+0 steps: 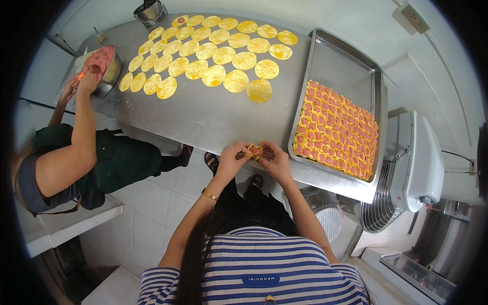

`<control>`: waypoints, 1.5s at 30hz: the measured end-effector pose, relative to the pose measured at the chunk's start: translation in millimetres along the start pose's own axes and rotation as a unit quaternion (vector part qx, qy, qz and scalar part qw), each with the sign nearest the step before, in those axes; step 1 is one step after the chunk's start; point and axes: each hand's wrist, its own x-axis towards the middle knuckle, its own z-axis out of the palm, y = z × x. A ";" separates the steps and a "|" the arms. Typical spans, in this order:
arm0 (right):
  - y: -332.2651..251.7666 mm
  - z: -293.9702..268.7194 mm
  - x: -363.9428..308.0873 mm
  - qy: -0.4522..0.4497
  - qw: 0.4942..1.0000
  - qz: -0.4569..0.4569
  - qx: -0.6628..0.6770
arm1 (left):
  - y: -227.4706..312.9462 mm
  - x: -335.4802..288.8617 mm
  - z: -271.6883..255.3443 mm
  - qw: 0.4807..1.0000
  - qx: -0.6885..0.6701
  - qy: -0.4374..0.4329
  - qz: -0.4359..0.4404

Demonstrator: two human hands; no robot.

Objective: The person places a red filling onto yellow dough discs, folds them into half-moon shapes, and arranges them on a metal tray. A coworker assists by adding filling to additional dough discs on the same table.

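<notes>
At the table's near edge, my left hand (pixel 235 156) and my right hand (pixel 274 160) pinch a small dumpling (pixel 254 151) between them. Its yellow wrapper is gathered in ruffles around pink filling. Both hands have their fingers closed on its sides. Just to the right of my right hand lies a metal tray (pixel 339 46), its nearer part packed with rows of similar open-topped dumplings (pixel 335 129). Beyond my hands, rows of round yellow wrappers (pixel 206 51) are spread over the steel table (pixel 203 117). One wrapper at the far left corner bears a lump of pink filling (pixel 181 20).
At the left, a co-worker (pixel 66 152) works with both hands at a metal bowl (pixel 109 76) of pink minced filling (pixel 99 60), holding something orange. A small metal pail (pixel 149 14) stands at the back. To the right is a white machine with a wire guard (pixel 384 203).
</notes>
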 end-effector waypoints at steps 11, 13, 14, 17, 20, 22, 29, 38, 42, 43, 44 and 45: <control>-8.3 -3.4 5.8 0.009 0.967 -0.090 -0.239 | 23.2 5.8 7.7 0.987 0.159 -0.012 -0.025; -7.1 -3.9 6.6 0.015 0.961 -0.110 -0.253 | 22.0 8.2 8.5 0.983 0.179 -0.026 -0.016; -6.2 -4.5 6.8 0.019 0.958 -0.120 -0.260 | 20.8 9.9 9.3 0.985 0.169 -0.031 -0.014; -3.9 -5.9 6.4 0.042 0.957 -0.132 -0.256 | 17.7 10.7 6.6 0.989 0.139 -0.055 -0.008; -3.4 -7.3 1.7 0.055 0.941 -0.148 -0.298 | 15.6 12.0 4.3 0.990 0.128 -0.065 0.000; -3.6 -6.1 2.0 0.038 0.954 -0.113 -0.275 | 15.8 14.7 4.6 0.988 0.136 -0.072 -0.009; -6.8 -7.2 10.4 0.040 0.962 -0.136 -0.231 | 23.5 21.1 0.6 0.977 0.180 -0.094 -0.069; -7.9 -3.4 14.3 -0.005 0.961 -0.132 -0.243 | 26.5 22.7 1.4 0.976 0.186 -0.102 -0.038; -9.9 -3.5 12.2 0.034 0.963 -0.112 -0.242 | 24.8 19.4 -2.9 0.983 0.154 -0.088 -0.057; -10.4 -3.6 11.4 0.026 0.965 -0.103 -0.240 | 23.8 19.1 -2.2 0.983 0.158 -0.085 -0.048; -10.9 -3.7 11.0 0.023 0.968 -0.086 -0.237 | 22.7 19.3 -0.9 0.983 0.162 -0.082 -0.038; -11.1 -2.9 11.0 0.014 0.966 -0.104 -0.235 | 21.5 19.8 0.7 0.984 0.155 -0.082 -0.040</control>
